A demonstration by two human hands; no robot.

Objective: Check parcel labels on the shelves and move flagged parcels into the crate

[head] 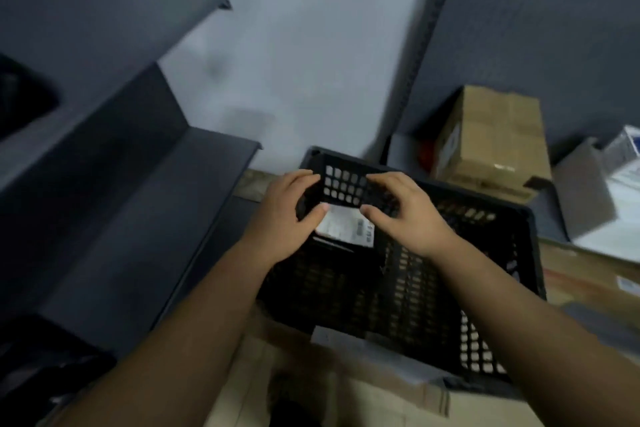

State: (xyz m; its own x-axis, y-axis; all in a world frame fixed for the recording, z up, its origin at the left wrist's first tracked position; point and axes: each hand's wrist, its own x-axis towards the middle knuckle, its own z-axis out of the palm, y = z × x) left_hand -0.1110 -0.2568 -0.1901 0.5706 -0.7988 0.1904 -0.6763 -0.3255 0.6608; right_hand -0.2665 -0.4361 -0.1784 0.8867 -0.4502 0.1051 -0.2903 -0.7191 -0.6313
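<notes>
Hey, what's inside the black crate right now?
A dark parcel with a white label, which the left hand and right hand hold inside the crate. The hands and the parcel cover part of the floor; the rest looks dark and blurred.

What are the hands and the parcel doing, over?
Both holding: left hand, right hand on parcel. Parcel at crate's far end, label up. Nothing blocking.
</notes>
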